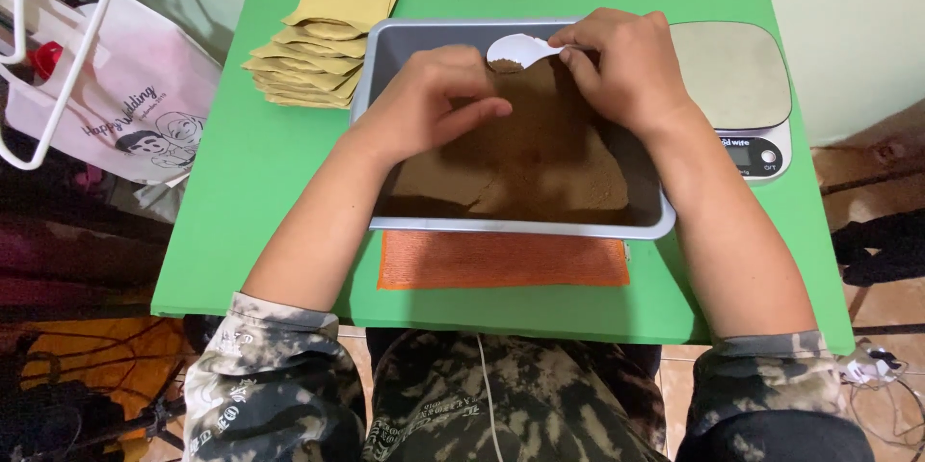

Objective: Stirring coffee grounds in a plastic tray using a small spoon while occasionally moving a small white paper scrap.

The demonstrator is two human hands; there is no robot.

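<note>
Kraft-brown paper pouches point(323, 38) lie in a fanned stack at the table's left, all flat and seemingly unfilled. Just to their right sits a grey metal tray point(520, 227) spread with brown powder point(540, 158), resting partly on an orange cloth point(501, 262). Over the powder hovers the left hand point(429, 101), loosely curled, fingers bent and holding nothing visible. Beside it the right hand point(626, 67) pinches the handle of a white plastic spoon point(515, 51), its bowl carrying a little powder. Furthest right, a kitchen scale point(737, 86) stands bare on the green table point(251, 183); judging by that, scooping has begun while weighing and filling remain
</note>
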